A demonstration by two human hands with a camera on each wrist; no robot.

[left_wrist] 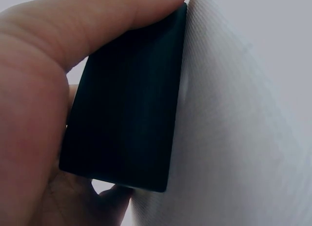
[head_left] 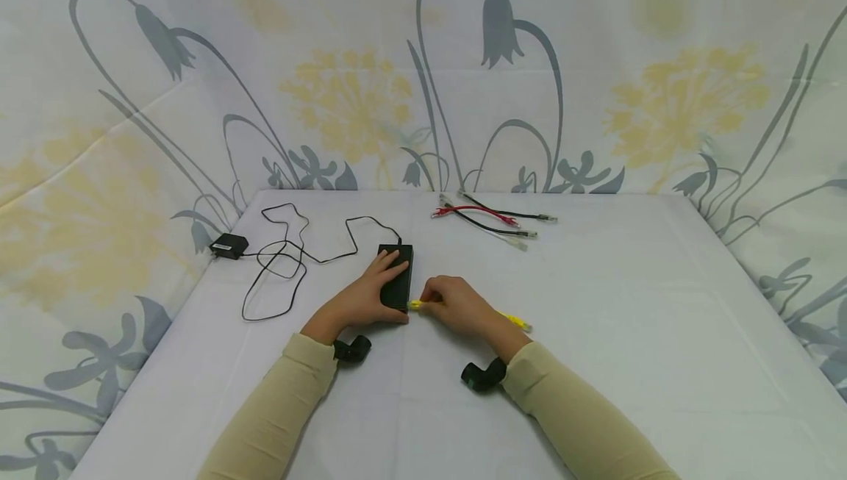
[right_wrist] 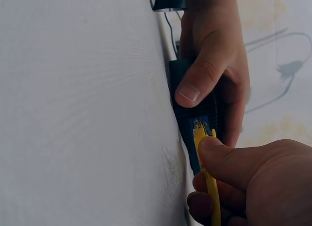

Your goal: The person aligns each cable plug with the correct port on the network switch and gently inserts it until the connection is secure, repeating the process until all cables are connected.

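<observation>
My left hand holds a flat black network box, its thumb at the near end and its fingers spread over the far part. The left wrist view shows the smooth, dark face of the box with the hand around it. On the right, my right hand pinches the plug of a yellow network cable beside the box's near right edge. In the right wrist view the clear plug tip is right at a blue-lined port in the box's side. The cable's other end sticks out past the right wrist.
A thin black cord runs from the box's far end in loose loops to a black power adapter at the table's left edge. Several short network cables, among them a red one and black ones, lie at the back.
</observation>
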